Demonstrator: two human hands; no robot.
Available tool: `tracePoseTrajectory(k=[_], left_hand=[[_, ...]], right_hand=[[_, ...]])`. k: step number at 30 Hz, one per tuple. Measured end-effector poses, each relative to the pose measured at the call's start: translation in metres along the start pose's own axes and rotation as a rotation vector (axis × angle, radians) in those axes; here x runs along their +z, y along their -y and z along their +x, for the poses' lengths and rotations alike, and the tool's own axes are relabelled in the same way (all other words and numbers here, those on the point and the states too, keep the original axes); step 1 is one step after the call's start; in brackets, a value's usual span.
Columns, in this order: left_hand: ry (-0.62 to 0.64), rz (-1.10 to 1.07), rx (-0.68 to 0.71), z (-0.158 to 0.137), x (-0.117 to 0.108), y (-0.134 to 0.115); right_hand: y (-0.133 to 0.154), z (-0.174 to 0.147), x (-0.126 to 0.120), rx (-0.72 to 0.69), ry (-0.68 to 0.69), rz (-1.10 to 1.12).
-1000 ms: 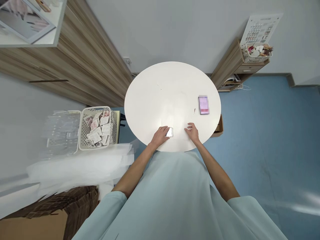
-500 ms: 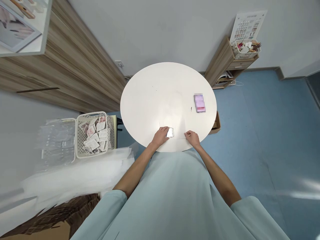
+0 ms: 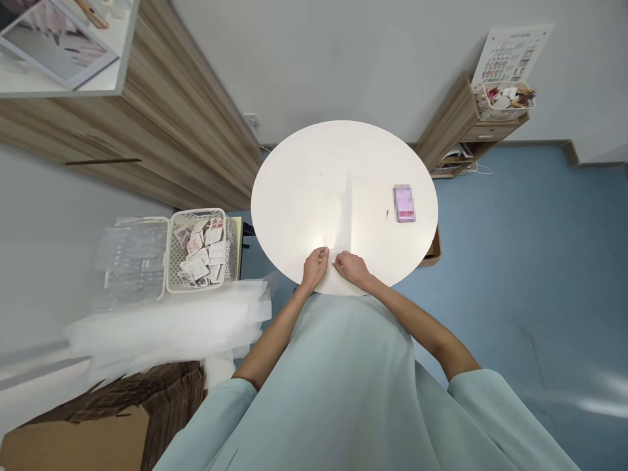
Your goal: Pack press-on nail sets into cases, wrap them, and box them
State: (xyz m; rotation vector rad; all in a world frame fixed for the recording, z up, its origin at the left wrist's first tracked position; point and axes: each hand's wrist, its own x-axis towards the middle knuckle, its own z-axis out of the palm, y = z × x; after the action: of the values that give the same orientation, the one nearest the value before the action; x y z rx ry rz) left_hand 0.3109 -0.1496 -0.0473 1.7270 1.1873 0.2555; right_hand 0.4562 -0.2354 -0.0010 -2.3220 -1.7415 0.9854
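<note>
On the white oval table, a translucent sheet has been drawn leftward over the last half-second, and a raised fold now runs away from the body; a covering-over seems to be under way. The right hand has been brought across beside the left hand, with only a narrow gap left; the sheet's edge appears pinched by its fingers, while whether anything is gripped by the left cannot be told. Between them lies the small clear-rimmed case, pale, rounded at the corners, partly hidden.
</note>
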Motion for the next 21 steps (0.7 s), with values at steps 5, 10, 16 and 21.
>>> tracePoseTrajectory(k=[5, 10, 16, 21], left_hand=[[-0.011, 0.019, -0.201, -0.002, 0.004, 0.000], [-0.025, 0.068, -0.243, 0.006, 0.015, 0.008], [-0.074, 0.133, -0.218, 0.011, 0.015, 0.012], [-0.049, 0.168, -0.232, 0.012, 0.014, 0.012]], right_hand=[[0.004, 0.008, 0.015, -0.064, 0.086, -0.077], [0.001, 0.010, 0.024, -0.073, 0.089, -0.056], [-0.017, 0.004, 0.019, -0.001, -0.001, 0.075], [-0.043, 0.002, 0.009, 0.195, -0.094, 0.267]])
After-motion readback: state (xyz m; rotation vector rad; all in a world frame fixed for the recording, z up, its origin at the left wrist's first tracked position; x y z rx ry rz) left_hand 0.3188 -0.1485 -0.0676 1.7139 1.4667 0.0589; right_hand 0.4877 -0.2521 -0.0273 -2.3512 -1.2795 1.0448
